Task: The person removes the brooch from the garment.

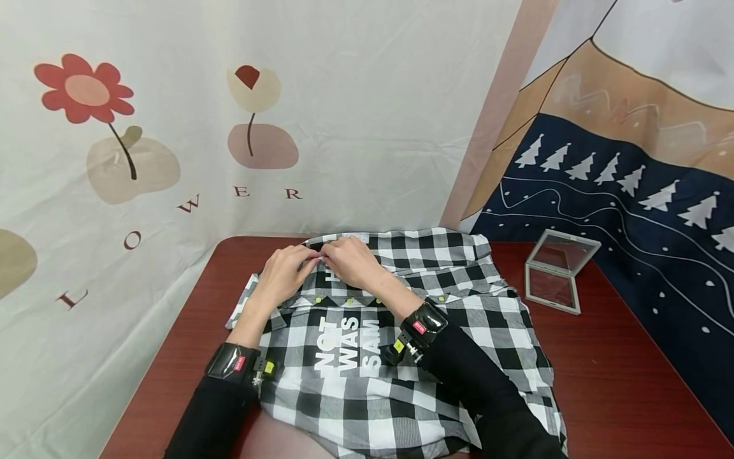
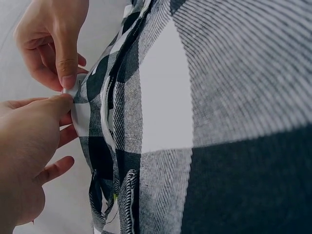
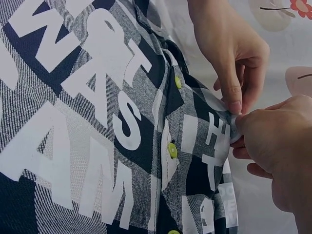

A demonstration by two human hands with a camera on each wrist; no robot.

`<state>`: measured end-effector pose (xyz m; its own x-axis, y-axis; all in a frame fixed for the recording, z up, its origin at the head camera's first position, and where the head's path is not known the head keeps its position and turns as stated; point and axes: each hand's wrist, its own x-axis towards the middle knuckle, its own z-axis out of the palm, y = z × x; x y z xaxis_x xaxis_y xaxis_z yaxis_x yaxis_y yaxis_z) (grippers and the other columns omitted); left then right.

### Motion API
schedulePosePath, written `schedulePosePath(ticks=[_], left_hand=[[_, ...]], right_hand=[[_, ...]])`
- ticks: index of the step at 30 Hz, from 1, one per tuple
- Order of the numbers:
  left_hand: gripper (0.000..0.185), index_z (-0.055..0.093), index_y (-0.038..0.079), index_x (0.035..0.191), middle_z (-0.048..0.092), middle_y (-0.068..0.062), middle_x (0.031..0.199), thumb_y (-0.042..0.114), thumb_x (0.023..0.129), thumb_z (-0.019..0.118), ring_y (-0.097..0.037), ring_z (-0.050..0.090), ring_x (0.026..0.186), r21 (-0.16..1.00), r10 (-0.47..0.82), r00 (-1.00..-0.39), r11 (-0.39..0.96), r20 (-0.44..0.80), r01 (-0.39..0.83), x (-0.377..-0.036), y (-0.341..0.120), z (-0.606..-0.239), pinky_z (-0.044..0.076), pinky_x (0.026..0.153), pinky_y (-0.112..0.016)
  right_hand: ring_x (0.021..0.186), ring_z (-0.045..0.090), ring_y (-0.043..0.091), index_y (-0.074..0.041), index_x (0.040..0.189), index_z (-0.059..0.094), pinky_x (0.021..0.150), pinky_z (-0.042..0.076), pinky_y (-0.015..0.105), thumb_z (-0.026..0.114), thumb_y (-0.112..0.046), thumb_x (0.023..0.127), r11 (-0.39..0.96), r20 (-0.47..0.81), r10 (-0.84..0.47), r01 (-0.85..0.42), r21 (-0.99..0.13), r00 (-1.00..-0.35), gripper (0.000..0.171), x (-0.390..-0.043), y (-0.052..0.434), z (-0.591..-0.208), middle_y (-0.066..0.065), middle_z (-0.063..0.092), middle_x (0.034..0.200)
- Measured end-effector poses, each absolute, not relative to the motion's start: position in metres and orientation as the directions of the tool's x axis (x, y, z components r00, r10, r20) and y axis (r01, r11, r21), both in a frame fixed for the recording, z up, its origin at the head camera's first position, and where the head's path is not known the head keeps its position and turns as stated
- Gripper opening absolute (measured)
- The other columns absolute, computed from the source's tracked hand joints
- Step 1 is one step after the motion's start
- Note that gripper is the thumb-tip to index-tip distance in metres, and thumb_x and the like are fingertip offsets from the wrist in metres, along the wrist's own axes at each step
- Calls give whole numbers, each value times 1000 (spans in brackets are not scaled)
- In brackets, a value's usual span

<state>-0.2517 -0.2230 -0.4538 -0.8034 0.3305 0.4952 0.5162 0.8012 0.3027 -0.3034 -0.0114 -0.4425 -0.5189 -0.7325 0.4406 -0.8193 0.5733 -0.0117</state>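
i'm watching the left hand [image 1: 282, 273] and right hand [image 1: 351, 260] meeting fingertip to fingertip, both pinching the far edge of the black-and-white checked shirt [image 1: 401, 357], which is lying spread beneath both wrists on the red-brown table [image 1: 619, 382].

The near hem of the black-and-white checked cotton shirt [image 1: 401, 382] runs off the head view's bottom edge, as do both black sleeves. The right forearm covers part of the white printed lettering [image 1: 348, 347]. In the left wrist view, blurred cloth fills the right side, and the left hand [image 2: 27, 161] is cut by the left edge
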Motion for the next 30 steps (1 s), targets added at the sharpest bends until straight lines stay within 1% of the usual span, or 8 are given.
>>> schedulePosePath(ticks=[6,11,15,17,24,30], left_hand=[[17,85,7,120,85,-14,114,18,109,78,-34,76,96,326,319,-810,796,492,511,-252,-223,-455,61,87,-54],[19,85,5,121,84,-15,116,18,109,77,-34,77,98,355,311,-809,778,500,518,-252,-224,-456,62,85,-52],[20,84,5,123,84,-15,118,19,110,77,-33,78,100,407,293,-822,757,488,512,-252,-225,-457,62,83,-51],[20,84,6,123,83,-14,119,19,110,77,-32,78,100,439,280,-831,744,480,504,-251,-225,-457,63,83,-51],[20,83,6,124,83,-15,118,17,110,77,-33,78,104,516,235,-854,711,465,477,-251,-226,-459,63,87,-54],[18,83,3,123,83,-18,116,12,108,78,-35,79,103,556,210,-850,677,482,482,-251,-227,-462,63,87,-56]], right_hand=[[92,80,23,-13,116,84,90,64,41,68,-23,115,588,436,-721,-808,-25,-539,19,-302,-12,-443,2,86,104],[93,80,23,-13,117,84,93,64,42,68,-22,115,581,466,-705,-812,-53,-535,19,-301,-10,-447,4,86,106],[95,80,23,-12,117,84,96,64,42,70,-22,114,572,500,-686,-817,-80,-529,18,-301,-8,-452,4,86,107],[96,80,23,-12,117,84,96,64,41,69,-22,115,576,503,-673,-811,-104,-542,18,-301,-8,-454,4,86,109],[96,79,23,-13,119,83,86,64,39,70,-22,114,571,511,-613,-785,-241,-603,17,-300,-7,-461,4,86,111],[85,75,22,-12,116,84,74,61,37,71,-21,113,549,529,-548,-756,-356,-648,15,-296,-7,-469,6,84,106]])
